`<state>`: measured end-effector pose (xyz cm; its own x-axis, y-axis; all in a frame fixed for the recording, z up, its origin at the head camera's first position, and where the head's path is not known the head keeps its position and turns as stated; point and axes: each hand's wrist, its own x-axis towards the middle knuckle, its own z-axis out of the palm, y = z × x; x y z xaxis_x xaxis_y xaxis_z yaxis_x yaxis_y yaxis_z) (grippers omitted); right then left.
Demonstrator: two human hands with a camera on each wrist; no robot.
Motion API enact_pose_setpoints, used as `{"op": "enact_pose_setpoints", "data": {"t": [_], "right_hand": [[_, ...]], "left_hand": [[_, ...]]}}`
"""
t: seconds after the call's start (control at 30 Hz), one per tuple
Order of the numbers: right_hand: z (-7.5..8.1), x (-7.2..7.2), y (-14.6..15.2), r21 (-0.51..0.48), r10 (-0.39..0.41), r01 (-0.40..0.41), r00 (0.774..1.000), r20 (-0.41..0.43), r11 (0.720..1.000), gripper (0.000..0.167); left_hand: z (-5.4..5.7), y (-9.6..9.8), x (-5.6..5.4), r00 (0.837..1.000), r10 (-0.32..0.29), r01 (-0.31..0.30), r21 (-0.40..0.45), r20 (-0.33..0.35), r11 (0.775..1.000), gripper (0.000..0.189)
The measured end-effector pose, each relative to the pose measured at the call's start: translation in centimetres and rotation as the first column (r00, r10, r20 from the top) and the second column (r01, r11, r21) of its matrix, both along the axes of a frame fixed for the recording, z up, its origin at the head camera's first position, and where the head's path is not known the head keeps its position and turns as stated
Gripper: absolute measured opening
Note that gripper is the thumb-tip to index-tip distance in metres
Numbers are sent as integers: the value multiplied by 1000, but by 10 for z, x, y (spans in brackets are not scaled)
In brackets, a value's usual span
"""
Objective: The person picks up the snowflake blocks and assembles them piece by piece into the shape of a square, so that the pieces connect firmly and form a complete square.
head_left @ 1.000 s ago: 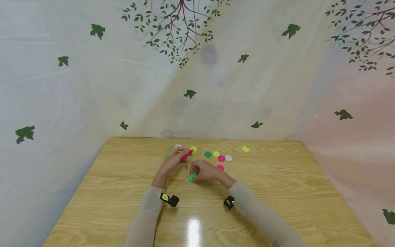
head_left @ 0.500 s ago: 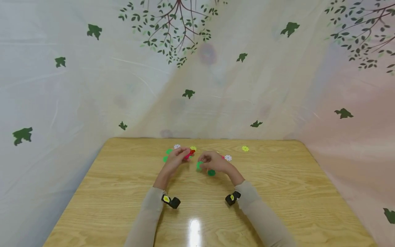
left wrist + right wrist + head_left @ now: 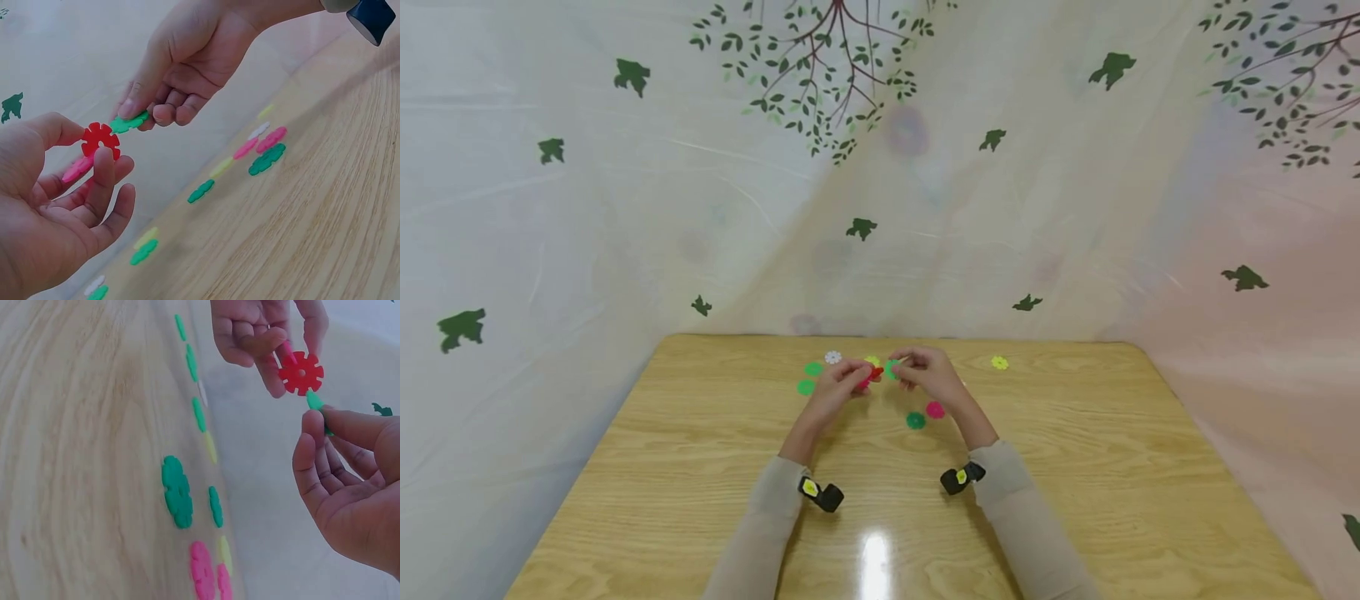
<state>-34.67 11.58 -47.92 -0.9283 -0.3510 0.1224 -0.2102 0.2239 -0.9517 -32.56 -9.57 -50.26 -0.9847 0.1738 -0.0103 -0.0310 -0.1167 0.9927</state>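
Wood-grain worktop (image 3: 700, 500), leaf-printed cloth (image 3: 760, 242) behind | left hand (image 3: 837, 390): fingers pinching a red disc (image 3: 97, 133) joined to a pink disc (image 3: 78, 169), up off the wood | right hand (image 3: 931, 373): fingers pinching a light green disc (image 3: 130, 123) at the red edge | dark green disc (image 3: 916, 421) lying below

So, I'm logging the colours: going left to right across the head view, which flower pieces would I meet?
Two light green flowers, white flower, held red flower, held green flower, dark green flower, loose pink flower, rightmost yellow flower.
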Motion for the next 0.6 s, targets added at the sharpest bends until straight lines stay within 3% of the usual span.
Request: {"op": "enact_pose_setpoints", "data": {"t": [0.23,0.43,0.6], "right_hand": [[-5,2,-5,-75,-64,63,998,-19,995,28],[-6,7,-9,-103,-107,106,994,4,989,29],[0,12,-11,-133,-90,92,996,17,987,28]], "left_hand": [[-3,2,0,1000,-10,10,19,-17,1000,26],[-3,7,1,998,-67,67,-17,-19,998,33],[-4,10,4,995,-103,101,-69,-16,992,39]]}}
